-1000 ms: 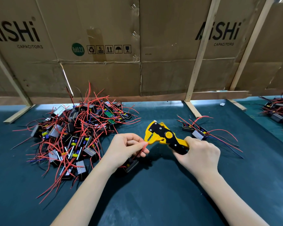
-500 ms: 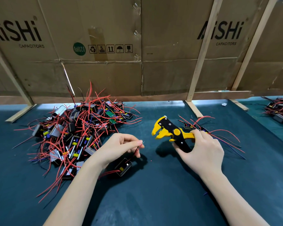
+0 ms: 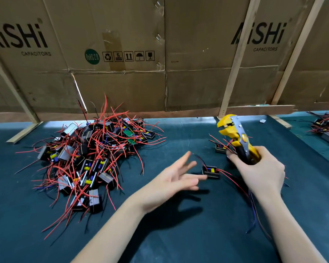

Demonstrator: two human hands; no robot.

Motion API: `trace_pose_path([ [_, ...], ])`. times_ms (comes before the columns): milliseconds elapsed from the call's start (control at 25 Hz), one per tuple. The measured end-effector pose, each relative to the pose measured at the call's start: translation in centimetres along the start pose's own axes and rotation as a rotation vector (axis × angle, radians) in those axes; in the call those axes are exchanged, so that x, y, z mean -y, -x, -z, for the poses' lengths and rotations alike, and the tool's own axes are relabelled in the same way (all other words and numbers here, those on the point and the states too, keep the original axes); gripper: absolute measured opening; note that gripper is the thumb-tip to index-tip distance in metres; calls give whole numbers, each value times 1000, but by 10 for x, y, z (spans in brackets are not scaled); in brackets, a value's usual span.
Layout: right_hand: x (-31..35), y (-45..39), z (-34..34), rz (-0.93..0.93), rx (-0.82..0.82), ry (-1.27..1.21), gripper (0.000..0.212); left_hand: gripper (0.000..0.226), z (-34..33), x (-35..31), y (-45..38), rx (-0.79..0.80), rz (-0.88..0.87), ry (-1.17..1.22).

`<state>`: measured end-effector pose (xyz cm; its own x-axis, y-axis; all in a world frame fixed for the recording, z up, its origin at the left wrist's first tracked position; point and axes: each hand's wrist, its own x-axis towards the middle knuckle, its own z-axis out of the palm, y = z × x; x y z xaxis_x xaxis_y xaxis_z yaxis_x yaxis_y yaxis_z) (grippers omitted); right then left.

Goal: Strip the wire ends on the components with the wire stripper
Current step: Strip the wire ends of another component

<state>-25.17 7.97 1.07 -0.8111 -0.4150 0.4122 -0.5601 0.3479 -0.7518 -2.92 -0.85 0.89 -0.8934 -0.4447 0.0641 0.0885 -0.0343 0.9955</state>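
Note:
My right hand (image 3: 262,173) grips the handles of the yellow and black wire stripper (image 3: 234,133), whose jaws point up and away. My left hand (image 3: 171,179) is spread with straight fingers and holds nothing. Just beyond its fingertips a small black component (image 3: 210,172) with red and black wires sits between my hands, apart from both. A large pile of the same components (image 3: 87,154) with red wires lies to the left. Another component (image 3: 221,149) lies behind the stripper.
The dark green mat (image 3: 160,234) covers the table. A cardboard wall (image 3: 122,54) with wooden slats closes the back. A second heap of wired components (image 3: 327,128) lies at the far right edge.
My left hand has let go of the component and opened; the component now lies further right. My right hand has swung the stripper to the right and tilted its jaws upward.

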Motion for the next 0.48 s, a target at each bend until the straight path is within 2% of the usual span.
trace_pose_path([
  [80, -1, -5, 5, -44, -18, -18, 39, 76, 11, -5, 2, -194, -20, -271],
  [160, 0, -4, 8, -31, -35, -4, 38, 65, 32, -14, 9, -491, -170, -479],
  [240, 3, 0, 7, 62, -50, 46, 38, 54, 63, -18, 16, -786, -273, -827],
  [280, 5, 3, 5, 140, -47, 80, 38, 50, 77, -18, 20, -879, -264, -1029],
  [360, 5, 8, 0, 335, -4, 175, 43, 46, 96, -12, 22, -921, -104, -1327],
  [480, -4, 11, -11, 542, 75, 421, 50, 49, 103, 4, 18, -821, 119, -1555],
])
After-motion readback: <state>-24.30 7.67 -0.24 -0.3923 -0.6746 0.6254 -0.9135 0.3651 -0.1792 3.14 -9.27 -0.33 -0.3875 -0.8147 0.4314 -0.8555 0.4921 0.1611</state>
